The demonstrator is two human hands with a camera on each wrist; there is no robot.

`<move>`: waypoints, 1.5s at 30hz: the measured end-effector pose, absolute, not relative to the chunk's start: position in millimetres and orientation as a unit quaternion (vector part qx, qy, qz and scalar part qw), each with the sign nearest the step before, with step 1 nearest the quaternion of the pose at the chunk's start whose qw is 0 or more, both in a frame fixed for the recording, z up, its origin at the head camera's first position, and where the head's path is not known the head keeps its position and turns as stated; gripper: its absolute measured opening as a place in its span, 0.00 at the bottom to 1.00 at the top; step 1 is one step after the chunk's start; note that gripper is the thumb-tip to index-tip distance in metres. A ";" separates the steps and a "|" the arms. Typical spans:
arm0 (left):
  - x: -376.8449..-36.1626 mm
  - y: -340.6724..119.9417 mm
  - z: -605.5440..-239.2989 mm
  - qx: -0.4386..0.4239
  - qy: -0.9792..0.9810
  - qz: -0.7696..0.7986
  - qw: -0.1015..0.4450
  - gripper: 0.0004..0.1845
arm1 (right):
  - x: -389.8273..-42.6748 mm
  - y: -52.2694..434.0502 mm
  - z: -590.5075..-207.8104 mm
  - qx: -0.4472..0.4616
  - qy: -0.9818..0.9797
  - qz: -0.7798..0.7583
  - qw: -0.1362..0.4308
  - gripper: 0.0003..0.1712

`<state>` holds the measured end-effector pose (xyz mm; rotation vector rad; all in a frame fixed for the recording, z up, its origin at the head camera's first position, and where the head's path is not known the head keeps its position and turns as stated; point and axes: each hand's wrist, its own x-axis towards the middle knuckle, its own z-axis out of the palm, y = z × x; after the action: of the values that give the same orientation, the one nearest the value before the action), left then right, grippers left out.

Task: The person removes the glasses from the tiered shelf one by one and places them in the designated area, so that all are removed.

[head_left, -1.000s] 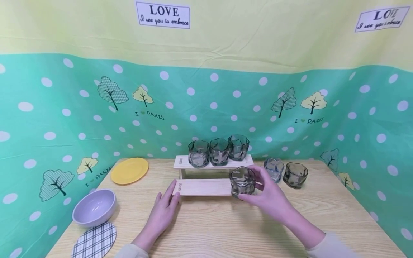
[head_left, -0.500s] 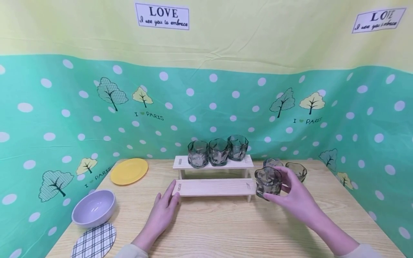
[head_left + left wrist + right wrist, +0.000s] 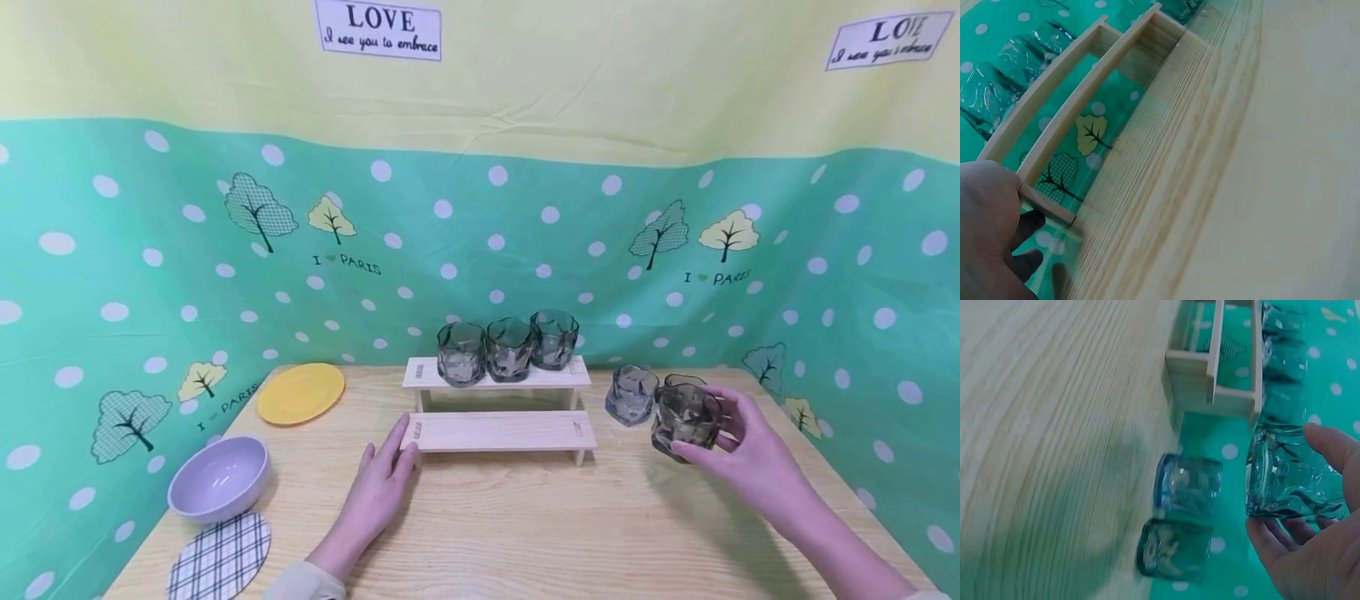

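My right hand holds a smoky grey faceted glass, its thumb on one side and fingers on the other. The right wrist view shows this glass clear of the table, with two more glasses below it: a bluish one and a brownish one. In the head view the held glass covers most of the brownish one. My left hand rests with straight fingers at the left end of a two-tier pale wooden rack. Three grey glasses stand on the upper tier.
At the left lie a yellow plate and a round checked mat, with a lilac bowl between them. A green dotted cloth hangs behind and beside the wooden table.
My right hand has moved right with the grey glass, from the right end of the lower tier to the front of the brownish glass. The left hand has stayed at the rack.
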<state>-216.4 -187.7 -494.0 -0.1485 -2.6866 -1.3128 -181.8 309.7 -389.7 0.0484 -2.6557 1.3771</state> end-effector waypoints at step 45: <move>-218.4 -187.4 -494.6 -0.055 -0.893 -0.439 0.079 0.33 | -229.3 420.2 -422.8 -0.087 -0.906 0.402 0.102 0.71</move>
<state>-218.4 -187.4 -494.6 -0.1642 -2.6731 -1.3136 -229.3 420.2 -422.8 -0.2555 -2.6745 1.1886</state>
